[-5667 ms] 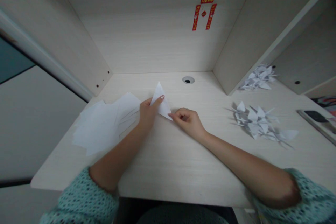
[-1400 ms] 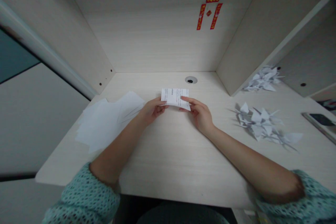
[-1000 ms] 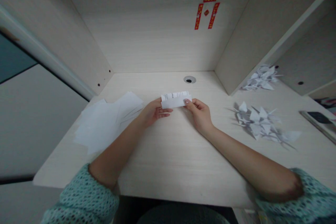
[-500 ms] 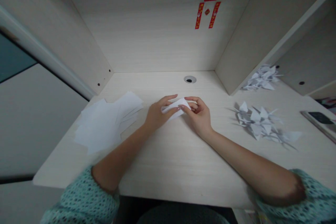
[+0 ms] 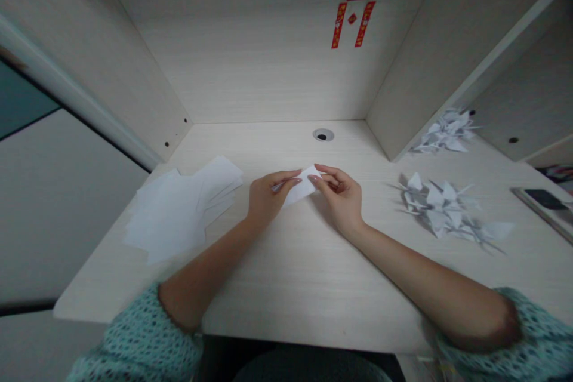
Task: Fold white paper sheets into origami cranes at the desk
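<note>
A small folded white paper (image 5: pixel 301 188) sits between my two hands at the middle of the pale wooden desk (image 5: pixel 286 286). My left hand (image 5: pixel 267 197) pinches its left side, fingers closed over the top edge. On the right, my right hand (image 5: pixel 341 196) pinches the paper's upper right corner with thumb and forefinger. The paper is held low, at or just above the desk surface.
A loose stack of white sheets (image 5: pixel 179 209) lies to the left. Several folded paper cranes (image 5: pixel 443 206) lie to the right, with another heap (image 5: pixel 445 131) farther back. A phone (image 5: pixel 544 198) sits at the far right. A cable hole (image 5: pixel 323 135) is behind my hands.
The paper went from a raised rectangle showing printed text to a smaller folded shape held low. Both hands have drawn closer together around it.
</note>
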{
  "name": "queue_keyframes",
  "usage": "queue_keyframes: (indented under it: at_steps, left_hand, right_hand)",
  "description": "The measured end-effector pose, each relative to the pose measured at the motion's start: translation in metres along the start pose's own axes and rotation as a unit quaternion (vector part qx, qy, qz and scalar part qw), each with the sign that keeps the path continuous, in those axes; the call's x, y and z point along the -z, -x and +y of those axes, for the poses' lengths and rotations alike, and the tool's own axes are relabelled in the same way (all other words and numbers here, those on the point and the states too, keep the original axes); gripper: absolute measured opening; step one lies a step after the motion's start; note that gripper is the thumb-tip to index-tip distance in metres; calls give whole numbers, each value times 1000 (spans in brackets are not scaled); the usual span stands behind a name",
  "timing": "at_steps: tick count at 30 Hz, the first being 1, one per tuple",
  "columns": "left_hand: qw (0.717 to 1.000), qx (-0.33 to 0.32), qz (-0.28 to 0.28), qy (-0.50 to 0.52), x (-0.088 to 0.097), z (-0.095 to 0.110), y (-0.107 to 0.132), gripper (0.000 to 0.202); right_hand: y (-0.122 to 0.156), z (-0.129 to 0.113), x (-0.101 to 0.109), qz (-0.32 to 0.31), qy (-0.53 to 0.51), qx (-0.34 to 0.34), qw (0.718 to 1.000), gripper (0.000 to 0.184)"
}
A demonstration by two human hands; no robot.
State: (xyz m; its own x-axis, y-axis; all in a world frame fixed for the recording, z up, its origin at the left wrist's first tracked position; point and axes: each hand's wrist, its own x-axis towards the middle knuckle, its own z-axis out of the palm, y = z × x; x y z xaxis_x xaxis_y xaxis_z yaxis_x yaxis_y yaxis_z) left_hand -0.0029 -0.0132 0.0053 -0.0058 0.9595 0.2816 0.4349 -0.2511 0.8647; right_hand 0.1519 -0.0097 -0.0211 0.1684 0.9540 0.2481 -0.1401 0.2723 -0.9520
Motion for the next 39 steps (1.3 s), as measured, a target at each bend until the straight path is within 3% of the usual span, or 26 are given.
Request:
queue_keyframes:
  at_steps: [11,17,20,23,33,39]
  left_hand:
    - [1000,23,6,20,0,1,1,20]
    - [991,43,69,102,-4,5,4,22]
    - [987,51,97,119,-7,7,7,23]
    - [986,51,91,130,-10,8,11,22]
    - [962,112,98,229,-11,6,6,27]
    - [949,156,105,254,-10,4,2,33]
  right_hand:
    - [0,1,0,1,-3,2,1000,28]
    - [1,-1,-4,-27,-12,-38,999,52]
    - [5,-2,-7,-81,35,-71,994,39]
    - [9,-3,-8,-118,56,-91,987,34]
    - [8,-6,-8,-94,85,-115,985,44]
    - [5,-7,-8,-100,83,-124,984,40]
